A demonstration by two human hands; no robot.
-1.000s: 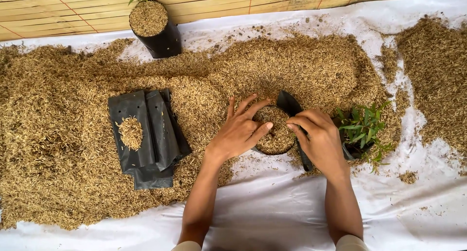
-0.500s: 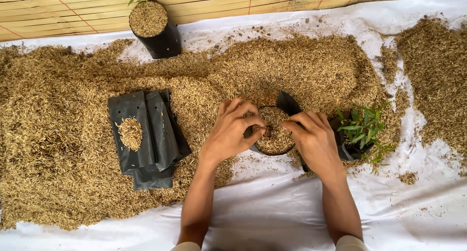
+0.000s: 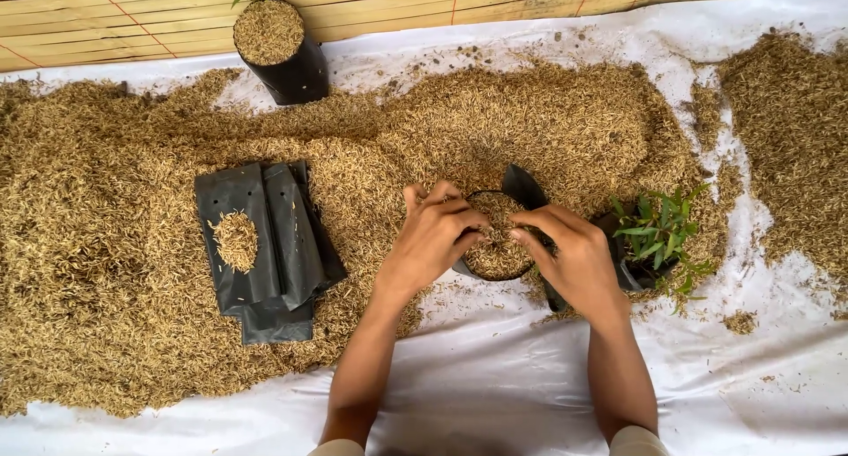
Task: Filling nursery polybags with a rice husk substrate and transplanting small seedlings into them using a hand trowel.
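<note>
A small black grow bag [image 3: 521,188] filled with rice husks stands upright in front of me. My left hand [image 3: 433,237] grips its left rim, fingers curled over the edge and into the husks. On the right side, my right hand [image 3: 572,255] holds the rim, fingertips pressing onto the fill. A green seedling [image 3: 658,235] in a black bag sits just right of my right hand.
A wide heap of rice husks [image 3: 115,271] covers the white sheet [image 3: 495,394]. A stack of flat empty black bags [image 3: 265,244] lies to the left. A filled bag with a sprout [image 3: 276,50] stands at the back by a bamboo mat [image 3: 424,6].
My left hand has curled from lying flat on the husks to gripping the bag's rim. The right hand has shifted slightly inward over the fill.
</note>
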